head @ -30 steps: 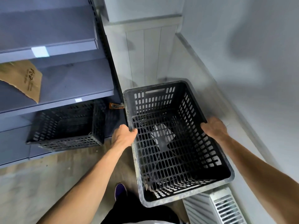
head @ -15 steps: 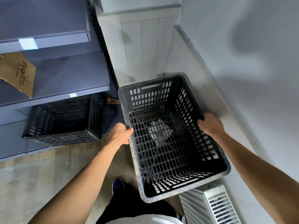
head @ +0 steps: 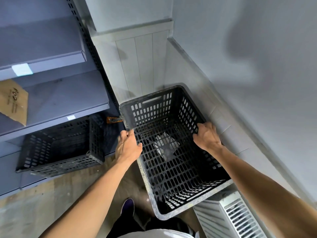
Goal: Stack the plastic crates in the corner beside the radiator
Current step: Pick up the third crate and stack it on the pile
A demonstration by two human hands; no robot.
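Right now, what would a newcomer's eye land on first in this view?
A black plastic crate fills the centre, open side up, in the corner just beyond the white radiator. The left hand and the right hand grip its side rims. To the left, a second black crate lies on its side under the lowest grey shelf.
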